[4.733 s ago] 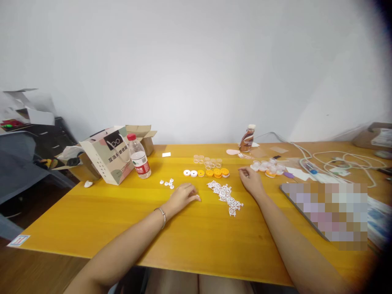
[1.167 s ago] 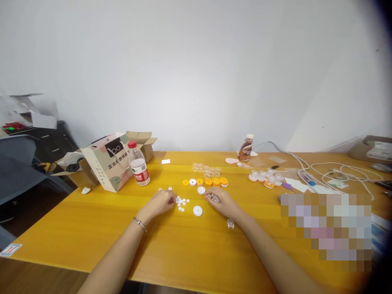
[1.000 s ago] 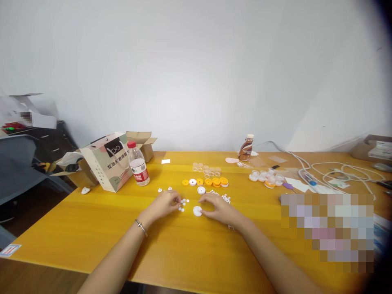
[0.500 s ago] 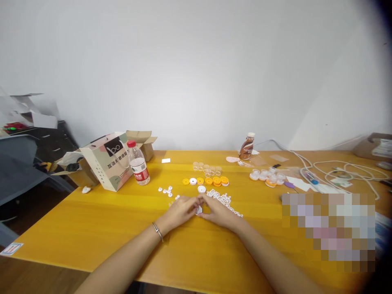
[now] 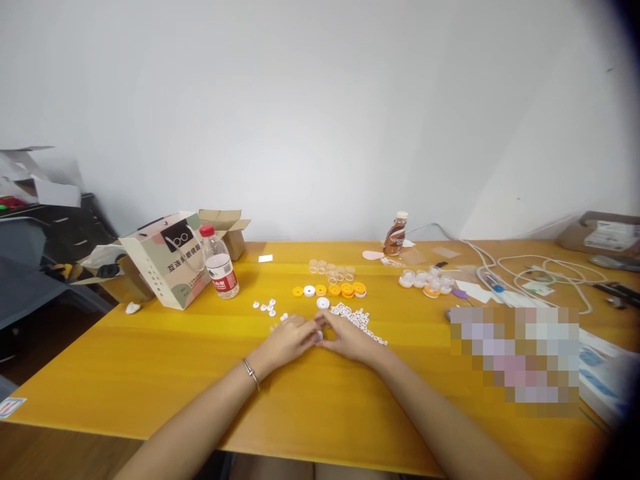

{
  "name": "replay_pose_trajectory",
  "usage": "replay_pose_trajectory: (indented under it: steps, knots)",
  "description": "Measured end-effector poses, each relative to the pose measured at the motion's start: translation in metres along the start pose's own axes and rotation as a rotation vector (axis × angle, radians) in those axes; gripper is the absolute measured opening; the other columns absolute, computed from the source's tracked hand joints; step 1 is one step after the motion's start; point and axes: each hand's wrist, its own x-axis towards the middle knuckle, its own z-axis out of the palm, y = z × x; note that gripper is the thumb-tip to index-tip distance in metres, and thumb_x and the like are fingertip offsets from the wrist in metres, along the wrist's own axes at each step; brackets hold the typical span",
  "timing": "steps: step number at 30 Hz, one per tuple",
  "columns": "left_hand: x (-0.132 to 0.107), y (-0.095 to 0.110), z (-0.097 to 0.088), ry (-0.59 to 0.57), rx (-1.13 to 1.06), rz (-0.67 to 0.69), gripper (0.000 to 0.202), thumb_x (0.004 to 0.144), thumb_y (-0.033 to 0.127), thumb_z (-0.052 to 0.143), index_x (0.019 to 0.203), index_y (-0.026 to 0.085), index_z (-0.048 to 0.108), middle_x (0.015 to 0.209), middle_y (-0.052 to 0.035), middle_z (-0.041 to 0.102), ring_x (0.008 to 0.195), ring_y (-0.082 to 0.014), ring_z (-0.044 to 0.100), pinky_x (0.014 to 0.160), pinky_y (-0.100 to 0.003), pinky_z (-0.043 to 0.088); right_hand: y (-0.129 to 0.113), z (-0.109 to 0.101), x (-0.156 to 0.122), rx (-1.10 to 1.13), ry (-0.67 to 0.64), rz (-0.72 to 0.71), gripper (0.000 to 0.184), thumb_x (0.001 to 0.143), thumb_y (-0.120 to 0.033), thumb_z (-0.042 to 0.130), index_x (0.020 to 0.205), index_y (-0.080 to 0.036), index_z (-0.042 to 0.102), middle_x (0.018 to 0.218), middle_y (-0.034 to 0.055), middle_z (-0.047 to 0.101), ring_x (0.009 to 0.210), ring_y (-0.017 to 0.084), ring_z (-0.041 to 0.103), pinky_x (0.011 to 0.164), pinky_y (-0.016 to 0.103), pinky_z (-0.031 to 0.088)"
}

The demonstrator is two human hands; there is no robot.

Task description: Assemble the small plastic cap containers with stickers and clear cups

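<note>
My left hand (image 5: 291, 339), with a metal bracelet on the wrist, and my right hand (image 5: 349, 339) meet low over the table, fingertips close together. Between them they pinch a small white plastic piece (image 5: 319, 337), mostly hidden by the fingers. Just beyond my fingers lies a white ring-shaped disc (image 5: 323, 303). A pile of white openwork plastic parts (image 5: 356, 317) spreads beside my right hand. Several small white knobbed pieces (image 5: 271, 305) lie past my left hand. Farther off stands a row of yellow and white discs (image 5: 334, 290), with clear round cups (image 5: 331, 268) behind it.
On the left stand a paper bag (image 5: 173, 267), a red-capped water bottle (image 5: 219, 263) and an open cardboard box (image 5: 227, 230). A brown drink bottle (image 5: 396, 235) is at the back. Clear-topped round cases (image 5: 425, 281) and white cables (image 5: 545, 263) lie to the right.
The whole view has shifted slightly, so everything sits a little farther left and higher. Both hands keep their pinch on the white piece, with little change in pose.
</note>
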Motion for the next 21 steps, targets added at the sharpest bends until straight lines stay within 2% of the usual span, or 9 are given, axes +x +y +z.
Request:
replay_pose_trajectory:
  steps: [3, 9, 21]
  knots:
    - [0.0014, -0.0019, 0.0023, -0.001, -0.125, -0.048, 0.011, 0.082, 0.026, 0.045, 0.083, 0.019, 0.054, 0.079, -0.0016, 0.060, 0.074, -0.0135, 0.054, 0.070, -0.024, 0.039, -0.0002, -0.0001, 0.0005, -0.003, -0.009, -0.011, 0.025, 0.069, -0.018, 0.059, 0.092, -0.020, 0.047, 0.095, 0.0039, 0.058, 0.088, 0.018, 0.055, 0.078, 0.031, 0.043]
    - [0.0026, -0.0008, 0.0010, 0.024, -0.295, -0.117, 0.008, 0.079, 0.022, 0.049, 0.083, 0.019, 0.055, 0.082, -0.0004, 0.061, 0.076, -0.0121, 0.055, 0.073, -0.022, 0.038, 0.0050, 0.0024, 0.0004, 0.018, -0.015, -0.027, 0.025, 0.072, -0.019, 0.057, 0.094, -0.021, 0.047, 0.095, 0.0031, 0.058, 0.088, 0.017, 0.055, 0.080, 0.032, 0.043]
    - [0.0032, -0.0009, 0.0039, 0.061, -0.313, -0.225, 0.007, 0.073, 0.024, 0.054, 0.076, 0.018, 0.058, 0.079, -0.0015, 0.055, 0.078, -0.0145, 0.051, 0.075, -0.025, 0.038, 0.0082, 0.0031, 0.0014, 0.037, -0.017, -0.025, 0.028, 0.071, -0.020, 0.059, 0.096, -0.020, 0.046, 0.095, 0.0035, 0.057, 0.089, 0.016, 0.055, 0.081, 0.032, 0.043]
